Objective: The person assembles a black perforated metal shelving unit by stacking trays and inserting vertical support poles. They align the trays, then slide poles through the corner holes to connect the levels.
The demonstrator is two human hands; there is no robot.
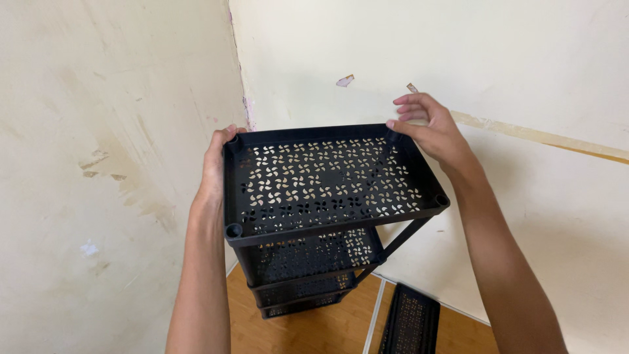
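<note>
A person is standing over a black plastic shelf rack [308, 262] set in the corner where two cream walls are meeting, and is looking down on its top tray [327, 180], a rectangular shelf with a raised rim and a floor pierced by a pattern of small petal-shaped cut-outs. The left hand [215, 167] is gripping the tray at its far-left corner, with the fingers curling over the rim there and the palm lying along the left edge. The right hand [429, 124] is resting at the far-right corner, its thumb lying on the rim while the other fingers are spreading loosely behind the corner against the wall, so it is touching more than clasping. Round sockets are showing at the tray's two near corners. Below the tray, further perforated shelves of the same kind are sitting stacked one under another, and a thin black post [400, 242] is slanting down from the near-right corner toward the shelf beneath. The rack is standing on a wooden floor [314, 331], and another black perforated shelf piece [411, 322] is lying flat on the floor to the right, near the right wall and apart from the rack.
</note>
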